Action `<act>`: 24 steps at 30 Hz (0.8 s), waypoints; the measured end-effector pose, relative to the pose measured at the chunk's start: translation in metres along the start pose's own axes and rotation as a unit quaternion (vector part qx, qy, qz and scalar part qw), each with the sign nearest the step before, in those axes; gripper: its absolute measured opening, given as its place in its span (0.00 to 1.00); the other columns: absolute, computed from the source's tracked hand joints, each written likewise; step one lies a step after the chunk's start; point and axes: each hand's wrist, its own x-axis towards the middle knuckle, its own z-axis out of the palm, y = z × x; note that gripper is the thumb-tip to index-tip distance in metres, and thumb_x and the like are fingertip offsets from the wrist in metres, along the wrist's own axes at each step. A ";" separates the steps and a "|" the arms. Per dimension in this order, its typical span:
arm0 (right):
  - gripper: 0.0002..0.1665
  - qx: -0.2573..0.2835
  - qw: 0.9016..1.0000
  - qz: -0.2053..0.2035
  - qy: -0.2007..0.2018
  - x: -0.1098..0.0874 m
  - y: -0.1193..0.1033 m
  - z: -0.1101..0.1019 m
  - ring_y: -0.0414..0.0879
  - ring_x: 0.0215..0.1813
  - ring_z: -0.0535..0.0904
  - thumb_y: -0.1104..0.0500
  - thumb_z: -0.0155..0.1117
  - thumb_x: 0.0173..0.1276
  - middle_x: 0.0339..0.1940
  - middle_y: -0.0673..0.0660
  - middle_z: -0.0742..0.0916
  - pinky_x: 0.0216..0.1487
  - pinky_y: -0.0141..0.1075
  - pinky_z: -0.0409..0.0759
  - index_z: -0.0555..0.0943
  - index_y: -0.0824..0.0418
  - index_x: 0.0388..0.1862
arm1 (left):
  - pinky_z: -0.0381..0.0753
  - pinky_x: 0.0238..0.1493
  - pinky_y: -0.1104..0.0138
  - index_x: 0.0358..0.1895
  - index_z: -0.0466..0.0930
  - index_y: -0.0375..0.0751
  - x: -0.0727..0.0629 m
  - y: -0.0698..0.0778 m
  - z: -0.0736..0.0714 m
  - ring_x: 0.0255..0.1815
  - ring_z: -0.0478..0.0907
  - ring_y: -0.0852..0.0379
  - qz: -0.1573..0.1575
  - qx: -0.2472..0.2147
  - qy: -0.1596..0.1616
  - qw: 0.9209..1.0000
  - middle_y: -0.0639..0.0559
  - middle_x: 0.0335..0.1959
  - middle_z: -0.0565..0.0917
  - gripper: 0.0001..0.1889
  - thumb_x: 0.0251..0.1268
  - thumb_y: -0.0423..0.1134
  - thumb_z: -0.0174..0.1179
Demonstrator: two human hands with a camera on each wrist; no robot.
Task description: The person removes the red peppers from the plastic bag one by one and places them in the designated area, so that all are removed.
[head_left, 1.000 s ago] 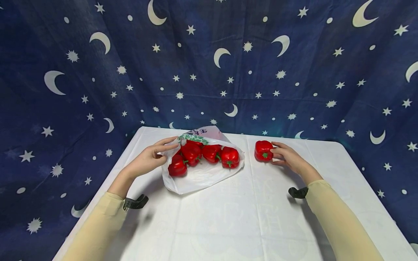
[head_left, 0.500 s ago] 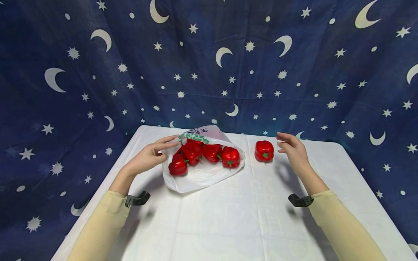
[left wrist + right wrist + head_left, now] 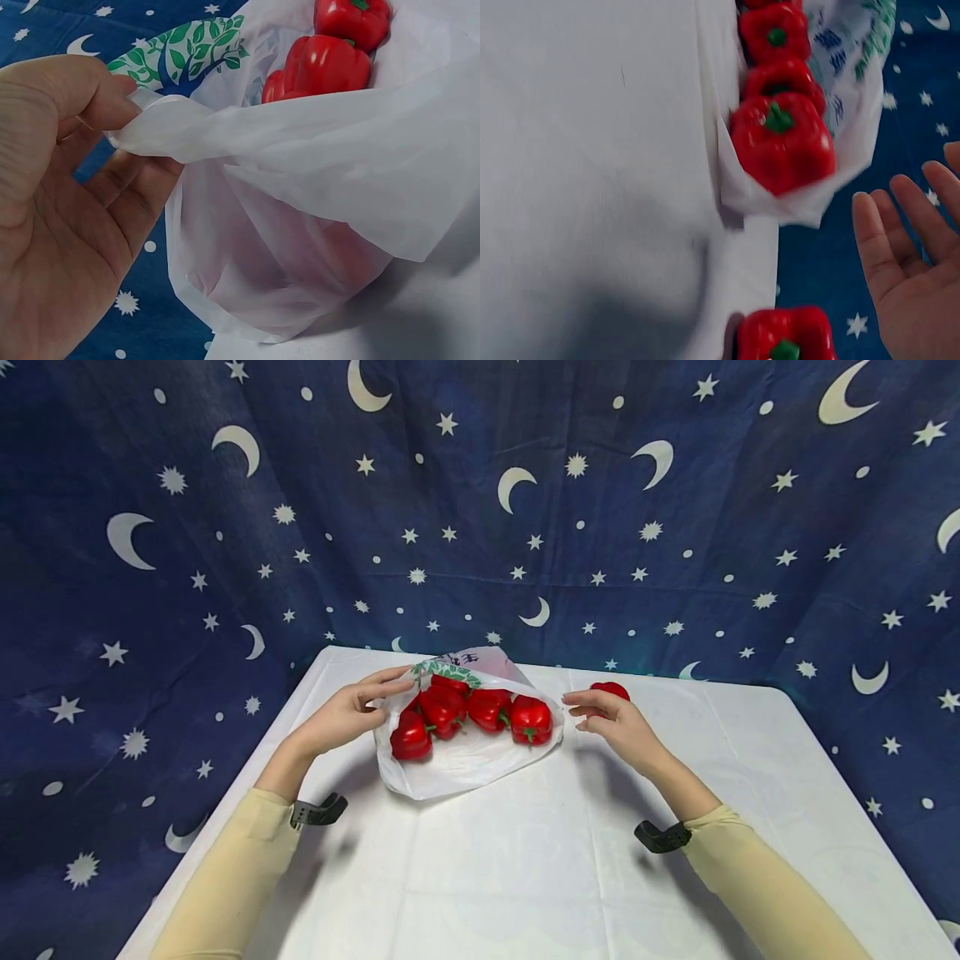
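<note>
A white plastic bag (image 3: 457, 770) lies open on the table with several red bell peppers (image 3: 443, 710) inside. In the left wrist view, my left hand (image 3: 75, 180) pinches the bag's edge between thumb and fingers at its left corner. My right hand (image 3: 611, 727) is just beyond the bag's right edge, fingers extended and holding nothing. In the head view it partly hides a lone red bell pepper (image 3: 609, 689) that sits on the table outside the bag. The right wrist view shows that pepper (image 3: 786, 334) below the bag, apart from my right hand (image 3: 919, 262).
A white cloth (image 3: 510, 877) covers the table. Behind it hangs a dark blue curtain (image 3: 465, 493) with moons and stars. Black wrist straps (image 3: 321, 811) sit at both cuffs.
My right hand has let go of the lone bell pepper, lifted off it, and moved left to the bag's right edge. The left hand has stayed at the bag's left corner.
</note>
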 end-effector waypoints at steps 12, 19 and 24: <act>0.27 -0.069 0.993 0.092 -0.026 0.008 -0.002 0.024 0.63 0.63 0.78 0.63 0.59 0.66 0.62 0.62 0.84 0.59 0.56 0.78 0.81 0.62 0.66 | 0.66 0.27 0.65 0.71 0.77 0.49 0.006 0.003 -0.001 0.57 0.72 0.49 -0.007 0.009 -0.001 1.000 0.58 0.78 0.64 0.30 0.67 0.25 0.53; 0.31 -0.101 0.986 0.129 -0.008 0.017 0.000 0.030 0.58 0.51 0.84 0.58 0.57 0.67 0.62 0.63 0.83 0.55 0.49 0.80 0.78 0.58 0.70 | 0.64 0.25 0.65 0.72 0.75 0.46 0.008 0.005 0.000 0.43 0.74 0.54 -0.007 0.016 -0.006 1.000 0.60 0.78 0.63 0.30 0.68 0.25 0.52; 0.34 -0.086 0.985 0.150 -0.003 0.026 -0.003 0.032 0.60 0.52 0.84 0.56 0.61 0.68 0.68 0.62 0.79 0.56 0.50 0.81 0.74 0.60 0.74 | 0.62 0.23 0.66 0.73 0.75 0.49 0.011 0.008 0.000 0.19 0.60 0.54 -0.009 0.026 -0.015 1.000 0.65 0.78 0.63 0.29 0.70 0.27 0.52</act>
